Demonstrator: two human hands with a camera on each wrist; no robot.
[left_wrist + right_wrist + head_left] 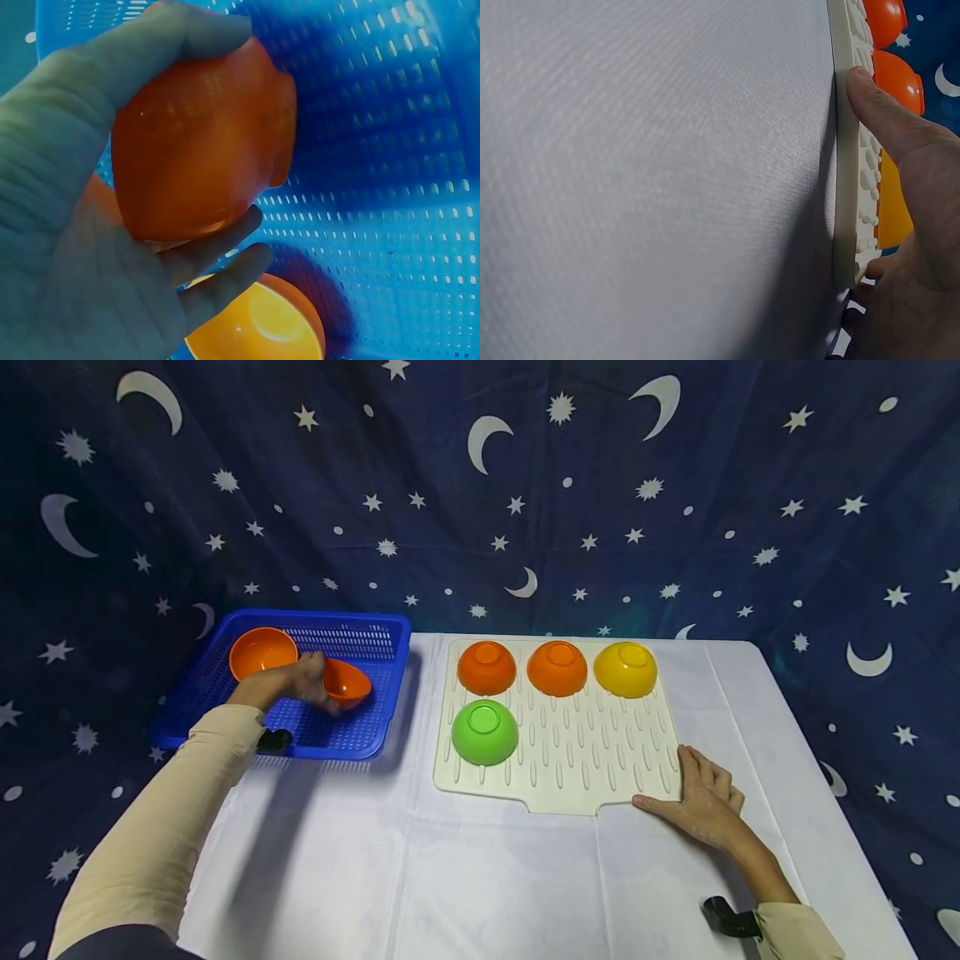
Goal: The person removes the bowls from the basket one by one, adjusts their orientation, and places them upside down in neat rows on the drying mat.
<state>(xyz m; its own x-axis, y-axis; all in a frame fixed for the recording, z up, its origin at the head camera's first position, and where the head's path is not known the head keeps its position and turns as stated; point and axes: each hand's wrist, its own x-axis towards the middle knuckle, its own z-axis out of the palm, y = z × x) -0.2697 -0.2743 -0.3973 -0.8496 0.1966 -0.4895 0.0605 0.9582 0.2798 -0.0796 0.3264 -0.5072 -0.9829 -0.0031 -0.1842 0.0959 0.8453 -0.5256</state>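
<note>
My left hand (303, 683) is inside the blue basket (401, 643), holding an orange bowl (347, 684). In the left wrist view its thumb lies over one side of the bowl (202, 150) and the fingers reach round the other. A second orange bowl (262, 652) sits in the basket, at its left. My right hand (705, 802) touches the near right corner of a cream draining board (558, 777). Its thumb (881, 109) presses the front edge, and the other fingers lie along the right side, partly hidden in the right wrist view.
Upside down on the board are two orange bowls (487, 668), a yellow bowl (626, 670) and a green bowl (484, 732). A white cloth (480, 877) covers the table. Behind hangs a dark blue curtain (450, 460) with moons and stars.
</note>
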